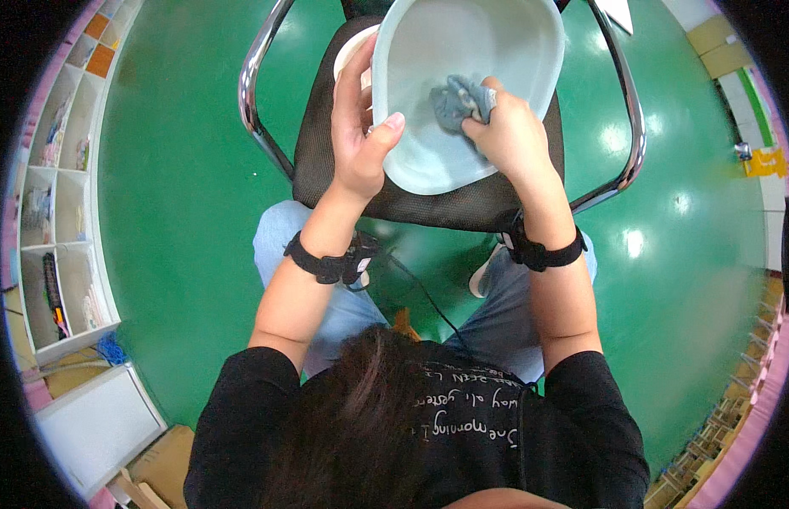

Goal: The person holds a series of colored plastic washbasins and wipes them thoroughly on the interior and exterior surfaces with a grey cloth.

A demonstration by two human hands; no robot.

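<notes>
A pale blue plastic basin [428, 174] is tilted over the seat of a black mesh chair [318, 153], its inside facing me. My left hand [360, 140] grips the basin's left side, thumb at the rim and fingers along the outer wall. Inside the basin, my right hand [513, 131] is closed around a crumpled blue-grey cloth [458, 102] that lies against the inner surface. Behind my left fingers a white rounded thing [348, 53] shows in part on the seat; its kind is hidden.
Chrome armrests curve up on the left [248, 93] and right [634, 127] of the chair. A white cubby shelf [93, 204] stands along the left on the green floor [182, 220]. Black straps circle both my forearms, and a dark cable [424, 293] hangs between my knees.
</notes>
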